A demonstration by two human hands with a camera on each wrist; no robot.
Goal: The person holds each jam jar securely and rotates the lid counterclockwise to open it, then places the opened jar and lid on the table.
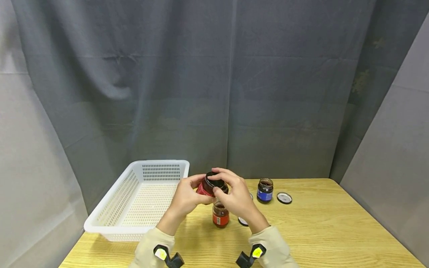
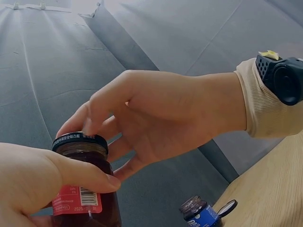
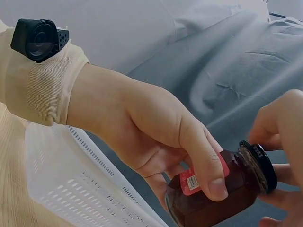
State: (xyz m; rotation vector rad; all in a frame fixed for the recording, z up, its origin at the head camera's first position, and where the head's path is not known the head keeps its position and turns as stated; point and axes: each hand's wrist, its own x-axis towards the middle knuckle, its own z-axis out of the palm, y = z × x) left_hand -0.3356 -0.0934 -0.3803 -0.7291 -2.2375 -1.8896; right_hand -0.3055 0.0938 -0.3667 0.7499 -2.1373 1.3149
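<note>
My left hand (image 1: 183,196) grips a glass jar (image 2: 111,201) of dark contents with a red label, its thumb across the side. The jar is tilted and raised above the table. On the jar's mouth sits a black lid (image 3: 260,165), and the fingers of my right hand (image 1: 236,192) curl round its rim. Below the hands, an open jar (image 1: 221,217) with an orange-red label stands on the table. A lid (image 1: 242,222) lies beside it, partly hidden behind my right wrist.
To the left stands a white perforated plastic basket (image 1: 115,230). Farther back on the right, an open jar with a blue label (image 1: 264,196) stands beside an upturned lid (image 1: 284,198). The wooden table (image 1: 328,227) ends at a grey curtain (image 1: 285,111).
</note>
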